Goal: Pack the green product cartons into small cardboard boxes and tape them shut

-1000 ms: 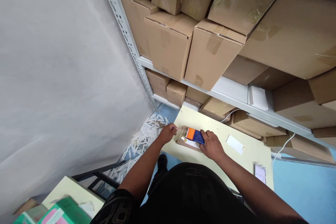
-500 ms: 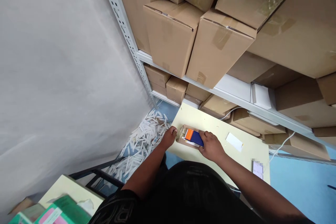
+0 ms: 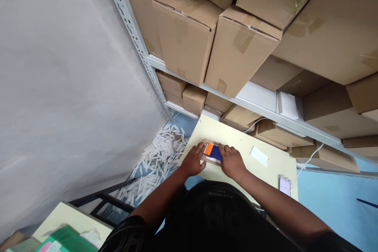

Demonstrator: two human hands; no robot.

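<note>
A flat orange and dark-blue item (image 3: 214, 152) lies over a small brown cardboard piece (image 3: 211, 141) on the pale yellow table (image 3: 189, 145); its exact kind I cannot make out. My left hand (image 3: 193, 160) rests with fingers stretched out over the left end of the cardboard, by the item's orange part. At the blue end, my right hand (image 3: 232, 160) holds the item and cardboard, its fingers covering their right edge. A bit of white shows below the blue part.
On the table to the right are a white card (image 3: 259, 156) and a phone (image 3: 284, 185). Shelves with cardboard boxes (image 3: 184, 41) stand behind. White paper strips (image 3: 159, 153) litter the floor at left. A green package (image 3: 66, 239) sits at lower left.
My left hand has gone from closed fingers just left of the cardboard, by some clear film, to lying flat on its left end. My right hand keeps its place at the blue end.
</note>
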